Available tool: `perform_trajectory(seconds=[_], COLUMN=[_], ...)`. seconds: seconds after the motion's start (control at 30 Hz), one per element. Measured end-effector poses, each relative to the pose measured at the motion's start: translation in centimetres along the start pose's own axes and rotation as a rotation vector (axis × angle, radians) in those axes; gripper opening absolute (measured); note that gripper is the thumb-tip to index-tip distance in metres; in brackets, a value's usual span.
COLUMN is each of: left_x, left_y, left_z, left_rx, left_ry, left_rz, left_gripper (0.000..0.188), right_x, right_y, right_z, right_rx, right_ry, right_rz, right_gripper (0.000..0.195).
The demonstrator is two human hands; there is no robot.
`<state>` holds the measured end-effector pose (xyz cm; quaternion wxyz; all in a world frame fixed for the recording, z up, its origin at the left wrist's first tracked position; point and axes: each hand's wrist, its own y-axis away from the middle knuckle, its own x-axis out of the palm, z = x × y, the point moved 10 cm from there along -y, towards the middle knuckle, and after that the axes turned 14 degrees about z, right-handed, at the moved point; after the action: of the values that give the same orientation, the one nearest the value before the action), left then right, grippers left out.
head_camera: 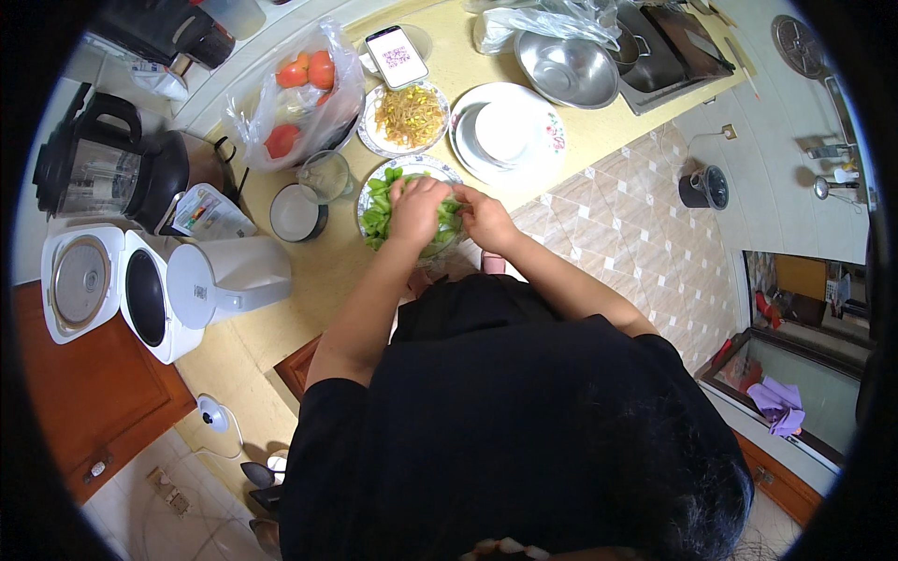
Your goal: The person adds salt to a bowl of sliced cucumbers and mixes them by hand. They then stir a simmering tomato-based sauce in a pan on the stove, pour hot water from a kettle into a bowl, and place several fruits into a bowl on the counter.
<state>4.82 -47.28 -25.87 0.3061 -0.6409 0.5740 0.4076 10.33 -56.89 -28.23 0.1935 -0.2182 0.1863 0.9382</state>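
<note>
My left hand (415, 210) lies over green leafy vegetables (379, 205) on a patterned plate (412, 164), its fingers down among the leaves. At the plate's right side, my right hand (487, 217) has bent fingers at the edge of the greens; what lies between its fingertips is too small to tell. Just beyond stands a plate of bean sprouts (410, 116), with a smartphone (396, 57) above it. A white bowl (506, 132) sits on stacked plates (554, 133) to the right. A clear glass (325, 175) and a small dark-rimmed bowl (298, 213) stand to the left.
A plastic bag of tomatoes (283, 140) lies at the upper left, near a blender (105, 175). An open rice cooker (146, 298) and a white kettle (245, 275) stand at left. A steel bowl (570, 70) sits beside the sink (656, 63). The counter's edge runs along the right.
</note>
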Motion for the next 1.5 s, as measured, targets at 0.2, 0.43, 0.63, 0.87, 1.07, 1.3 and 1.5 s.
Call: perform_trajectory(seconds=[0.2,0.43,0.63,0.87,1.07,1.3,1.5], left_x=[-2.4,-2.0,-1.6,-1.5,-2.5,-2.3,-1.6], left_y=[2.4,4.3,3.2,2.6,3.9,6.9,6.5], left_z=[3.0,3.5,2.7,3.7,4.7,2.9,2.8], left_rx=[-0.041,-0.094,-0.053,0.051,-0.012,-0.202,-0.193], left_ry=[0.080,-0.004,-0.024,0.092,0.135,-0.079,-0.070], left_rz=[0.075,0.040,-0.038,-0.131,-0.144,0.160,0.114], left_gripper=[0.055,0.066,0.055,0.044,0.061,0.092,0.080], right_x=[0.2,1.2,1.4,1.8,1.3,1.4,1.6], right_y=[-0.1,-0.6,-0.5,-0.8,-0.3,-0.2,-0.4], right_z=[0.7,1.0,1.9,1.4,1.3,1.4,1.6], right_rx=[-0.068,0.018,-0.030,-0.024,-0.024,-0.036,-0.041], right_ry=[0.080,0.093,0.136,0.164,0.054,0.167,0.218], right_rz=[0.009,0.097,0.130,0.158,0.122,0.077,0.089], right_gripper=[0.049,0.055,0.059,0.056,0.053,0.051,0.051])
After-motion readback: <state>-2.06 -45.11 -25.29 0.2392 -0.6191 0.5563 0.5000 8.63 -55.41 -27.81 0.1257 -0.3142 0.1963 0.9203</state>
